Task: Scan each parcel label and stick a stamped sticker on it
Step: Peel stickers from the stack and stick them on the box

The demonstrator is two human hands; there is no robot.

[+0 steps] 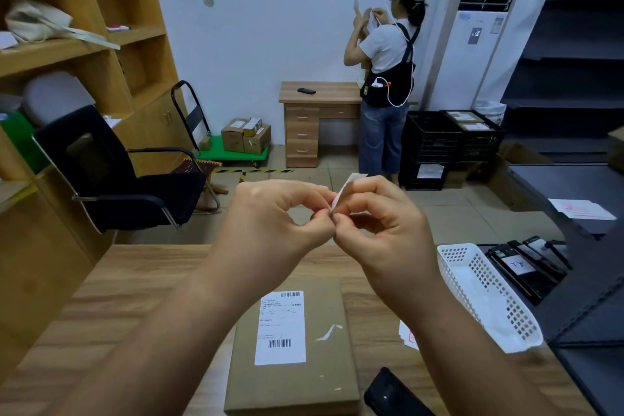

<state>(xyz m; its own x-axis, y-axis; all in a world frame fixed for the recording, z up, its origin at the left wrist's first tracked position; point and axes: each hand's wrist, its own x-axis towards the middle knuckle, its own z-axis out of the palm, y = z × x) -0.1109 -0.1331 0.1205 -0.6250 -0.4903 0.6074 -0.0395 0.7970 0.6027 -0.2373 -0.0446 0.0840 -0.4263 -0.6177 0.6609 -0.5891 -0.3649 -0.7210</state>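
Our left hand and right hand meet raised above the desk, fingertips of both pinching one small white sticker. The parcel lies flat below, label up, untouched.

Flat brown cardboard parcel on the wooden desk, white perforated plastic basket to its right, black office chair behind-left of it

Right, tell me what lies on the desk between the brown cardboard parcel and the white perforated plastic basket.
In the head view, a small stack of white stickers with red stamps lies on the wooden desk between the brown cardboard parcel and the white perforated plastic basket.
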